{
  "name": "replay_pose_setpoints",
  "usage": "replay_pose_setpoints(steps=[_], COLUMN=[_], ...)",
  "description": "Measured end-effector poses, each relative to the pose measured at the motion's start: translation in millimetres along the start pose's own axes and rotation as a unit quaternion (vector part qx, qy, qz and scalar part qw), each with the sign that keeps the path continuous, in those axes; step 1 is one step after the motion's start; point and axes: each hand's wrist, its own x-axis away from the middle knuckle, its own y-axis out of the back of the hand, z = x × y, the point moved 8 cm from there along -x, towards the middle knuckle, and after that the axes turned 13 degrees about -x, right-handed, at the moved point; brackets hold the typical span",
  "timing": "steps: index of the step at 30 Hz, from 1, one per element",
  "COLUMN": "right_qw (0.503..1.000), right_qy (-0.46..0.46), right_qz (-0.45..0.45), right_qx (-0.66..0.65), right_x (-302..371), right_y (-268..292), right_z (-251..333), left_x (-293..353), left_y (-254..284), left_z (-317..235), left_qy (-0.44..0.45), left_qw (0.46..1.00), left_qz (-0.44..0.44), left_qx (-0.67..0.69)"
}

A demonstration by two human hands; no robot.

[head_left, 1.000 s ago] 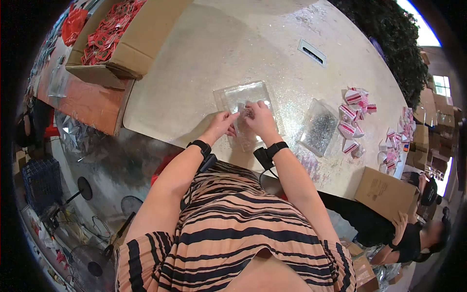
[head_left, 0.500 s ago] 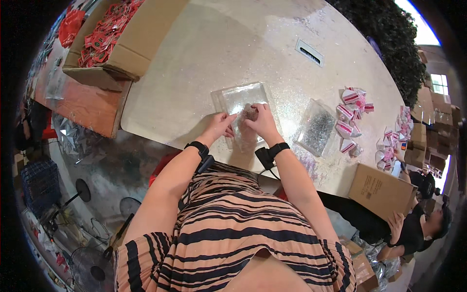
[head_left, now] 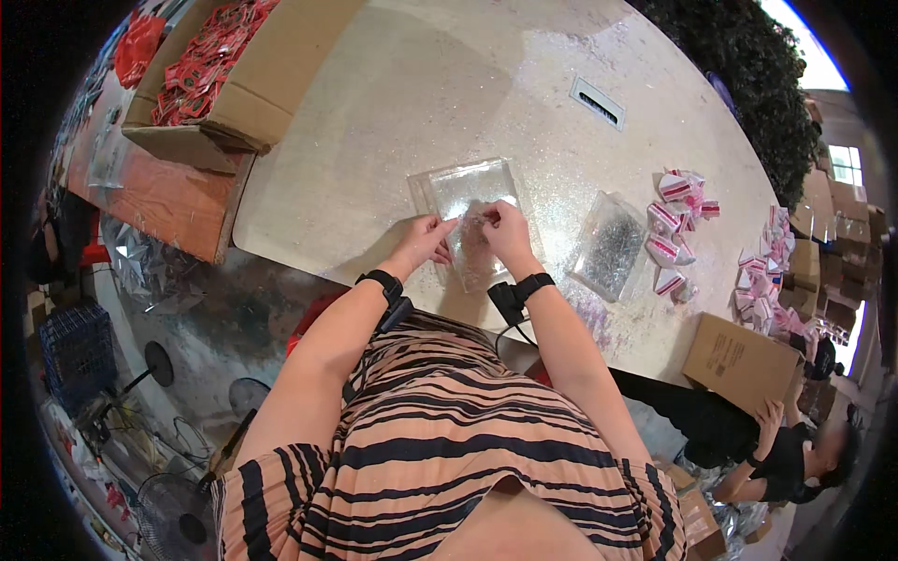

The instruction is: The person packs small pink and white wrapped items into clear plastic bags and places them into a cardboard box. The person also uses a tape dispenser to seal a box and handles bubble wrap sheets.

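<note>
A shallow clear plastic tray [head_left: 472, 174] lies before me on the table, with a loose layer of small pinkish-brown bits [head_left: 476, 251] inside. My right hand [head_left: 508, 236] is over its right part, thumb and fingertips pinched together above the bits; what lies between them is too small to make out. At the tray's left side is my left hand [head_left: 426, 242], its thumb and forefinger close together and the other fingers curled; whether anything is between them is hidden. A second clear tray [head_left: 599, 280] with silvery glittering bits rests to the right.
White-and-pink bow-like pieces [head_left: 669, 238] lie beyond the second tray, with more at the table's right edge. An open cardboard box [head_left: 281, 70] of red packets stands far left. On the right a co-worker holds a closed carton [head_left: 741, 363] by the table edge.
My right fingertips have drawn together and lifted slightly from the bits. My left hand has hardly moved. The co-worker's carton has shifted a little to the right.
</note>
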Motion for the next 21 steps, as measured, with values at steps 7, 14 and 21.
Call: replay_pose_setpoints(steps=[7,14,21], right_qw=[0.996,0.998,0.991], right_qy=[-0.062,-0.038,-0.029], right_qz=[-0.012,-0.016,-0.082], right_qx=[-0.065,-0.054,-0.105], right_x=[6.2,5.4,21.7], right_y=[17.8,20.1,56.4], right_z=[4.0,-11.3,3.1], left_x=[0.1,-4.2,-1.0], left_y=[1.5,-0.5,0.8], left_z=[1.2,4.2,0.9], left_qy=[0.007,0.008,0.009], left_qw=[1.000,1.000,1.000], left_qz=[0.001,0.010,-0.003], left_qx=[-0.019,-0.013,-0.013])
